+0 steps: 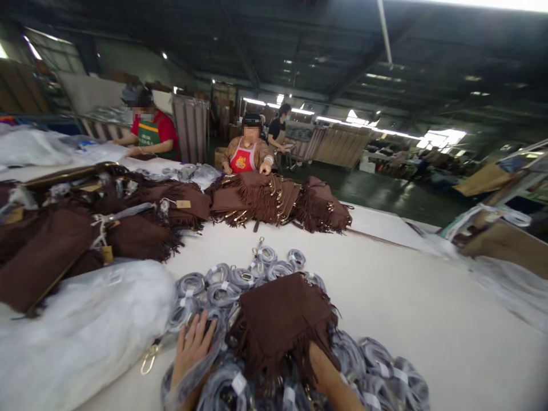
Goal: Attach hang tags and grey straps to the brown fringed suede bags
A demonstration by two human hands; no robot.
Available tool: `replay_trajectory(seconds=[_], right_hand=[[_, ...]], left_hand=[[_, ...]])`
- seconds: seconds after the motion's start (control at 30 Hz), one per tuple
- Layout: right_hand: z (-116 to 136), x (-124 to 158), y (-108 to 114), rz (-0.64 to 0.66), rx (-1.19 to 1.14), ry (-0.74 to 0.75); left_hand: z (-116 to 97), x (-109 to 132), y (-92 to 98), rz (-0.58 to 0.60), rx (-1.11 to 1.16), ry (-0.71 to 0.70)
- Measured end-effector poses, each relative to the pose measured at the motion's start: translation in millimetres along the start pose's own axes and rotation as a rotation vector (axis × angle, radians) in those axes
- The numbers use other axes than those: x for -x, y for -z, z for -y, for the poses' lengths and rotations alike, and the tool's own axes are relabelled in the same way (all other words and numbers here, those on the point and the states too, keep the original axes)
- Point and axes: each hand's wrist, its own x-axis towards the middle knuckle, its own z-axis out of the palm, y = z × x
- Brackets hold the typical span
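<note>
A dark brown fringed bag (285, 314) lies over a pile of coiled straps (225, 294) wrapped in clear plastic with white bands. My left hand (194, 342) rests on the coils just left of the bag, its fingers stretched out. Clear plastic crosses the wrist. My right hand (321, 365) reaches in at the bag's lower right side. Its fingers are hidden beneath the fringe, so their grip does not show. Beside my left hand, a gold clasp (149, 358) hangs at the edge of a white plastic bag.
Stuffed white plastic bag (115, 331) fills the left front. Brown bags with tags (141, 234) are heaped behind it. More fringed bags (257, 197) lie along the far edge of the white table (406, 297). One person (246, 157) stands across the table, others farther back.
</note>
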Motion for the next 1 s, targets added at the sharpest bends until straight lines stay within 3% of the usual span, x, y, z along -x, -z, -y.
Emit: replay_trajectory(seconds=[0.07, 0.2, 0.23, 0.3, 0.37, 0.4, 0.53, 0.67, 0.8, 0.87, 1.0], right_hand=[[14, 9, 5, 0.003, 0.103, 0.024], [51, 26, 21, -0.043, 0.269, -0.074], [63, 27, 23, -0.107, 0.318, -0.034], [87, 20, 22, -0.209, 0.454, 0.182], [110, 6, 8, -0.187, 0.574, 0.365], [119, -3, -4, -0.161, 0.660, 0.363], [140, -27, -55, -0.043, 0.891, 0.168], [145, -35, -72, -0.078, 0.944, 0.099], [139, -44, -45, -0.123, 0.911, 0.133], [136, -48, -14, -0.206, 0.845, 0.167], [137, -29, 61, -0.535, 0.527, 0.257]], left_hand=[[0, 0, -2.2, -0.013, -0.004, -0.005], [-3, -4, 5.9, 0.062, 0.043, -0.009], [-5, -5, 10.8, 0.083, 0.058, 0.004], [-10, -7, 22.5, 0.123, 0.090, 0.038], [-16, -9, 33.2, 0.183, 0.122, 0.064], [-18, -9, 36.8, 0.206, 0.137, 0.063], [-21, -10, 38.3, 0.224, 0.170, 0.066], [-21, -6, 33.9, 0.220, 0.147, 0.057], [-20, -3, 28.9, 0.180, 0.137, 0.043], [-21, -2, 26.3, 0.156, 0.153, 0.028], [-19, -2, 21.7, 0.140, 0.325, 0.096]])
